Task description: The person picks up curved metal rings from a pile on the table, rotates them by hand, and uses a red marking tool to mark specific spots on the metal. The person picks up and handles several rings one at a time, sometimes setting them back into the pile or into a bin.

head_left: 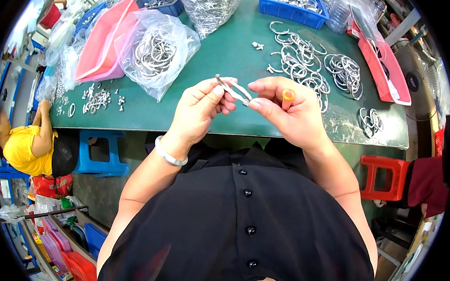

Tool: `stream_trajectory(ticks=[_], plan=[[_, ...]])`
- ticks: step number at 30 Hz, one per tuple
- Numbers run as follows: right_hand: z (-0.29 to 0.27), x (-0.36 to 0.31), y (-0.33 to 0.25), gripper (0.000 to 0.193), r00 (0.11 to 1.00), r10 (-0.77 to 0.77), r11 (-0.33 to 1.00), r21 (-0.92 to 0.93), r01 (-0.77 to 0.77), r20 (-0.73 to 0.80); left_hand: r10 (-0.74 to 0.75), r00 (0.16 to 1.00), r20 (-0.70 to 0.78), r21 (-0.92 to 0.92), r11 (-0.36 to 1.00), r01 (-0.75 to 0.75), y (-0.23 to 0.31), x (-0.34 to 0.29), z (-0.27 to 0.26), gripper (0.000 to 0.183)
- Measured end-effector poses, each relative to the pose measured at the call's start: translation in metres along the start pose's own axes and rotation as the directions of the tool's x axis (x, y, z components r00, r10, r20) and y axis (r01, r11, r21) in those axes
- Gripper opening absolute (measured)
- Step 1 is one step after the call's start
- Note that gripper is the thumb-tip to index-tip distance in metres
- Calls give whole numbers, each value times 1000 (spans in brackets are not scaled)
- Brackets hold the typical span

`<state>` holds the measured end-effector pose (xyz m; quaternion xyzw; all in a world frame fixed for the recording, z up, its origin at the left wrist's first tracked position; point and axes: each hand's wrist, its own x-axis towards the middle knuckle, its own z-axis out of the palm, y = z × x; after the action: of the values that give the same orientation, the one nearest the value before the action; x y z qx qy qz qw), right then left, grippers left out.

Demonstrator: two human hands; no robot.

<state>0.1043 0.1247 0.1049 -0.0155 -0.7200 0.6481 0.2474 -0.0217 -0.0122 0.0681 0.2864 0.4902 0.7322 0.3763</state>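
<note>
A bent metal ring [233,88] is pinched between closed fingers of the left hand [200,112] and right hand [286,110] above the green counter [228,55].

Thin silver metal ring piece [233,88], tilted, above the green table edge.

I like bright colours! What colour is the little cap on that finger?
Orange. The finger cap sits on the right hand, clearest in the head view.

Left hand [198,109], right hand [286,110] raised together, fingertips pinched.
</note>
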Motion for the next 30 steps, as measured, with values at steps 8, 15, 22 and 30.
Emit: stream_trajectory(ticks=[8,15,22,30], plan=[[1,5,-5,13,1000,31,999,-36,-30,5,-120,988,95,-151,979,133,-6,0,-1,23],[-4,8,2,13,989,118,993,-14,-120,-85,-146,984,102,-130,979,159,-4,-2,3,22],[-19,16,16,13,911,404,893,250,-373,-85,-168,984,-64,34,985,171,0,-2,6,21],[-23,16,26,11,878,475,820,386,-422,-49,-190,980,-64,53,980,194,3,-2,5,22]])
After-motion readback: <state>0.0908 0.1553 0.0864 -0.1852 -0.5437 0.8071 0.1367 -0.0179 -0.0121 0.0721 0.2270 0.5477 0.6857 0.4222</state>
